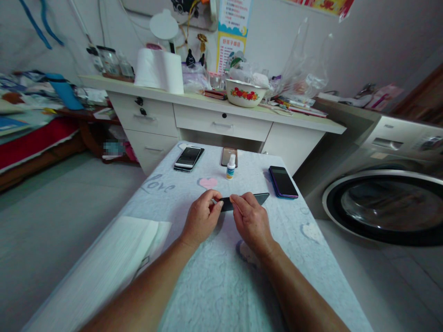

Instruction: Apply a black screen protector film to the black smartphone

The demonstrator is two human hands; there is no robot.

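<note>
Between both hands a dark smartphone (260, 198) is held tilted above the cloth-covered table (207, 276). My left hand (204, 214) pinches its left end between thumb and fingers. With closed fingers, my right hand (252, 219) grips the phone near its middle; whether anything else is in those fingers is hidden. Beyond the hands stands a small white spray bottle (230, 167) with a blue and yellow label. Just behind it lies another phone (226, 156). Stacked phones (188, 157) rest at the far left, and more stacked phones (283, 181) at the right.
A folded white cloth or paper (114, 258) lies along the table's left edge. A white desk (221, 124) stands behind, bearing a flowered bowl (246, 93) and a tissue roll (159, 71). To the right is a washing machine (391, 152); a bed (38, 138) is at left.
</note>
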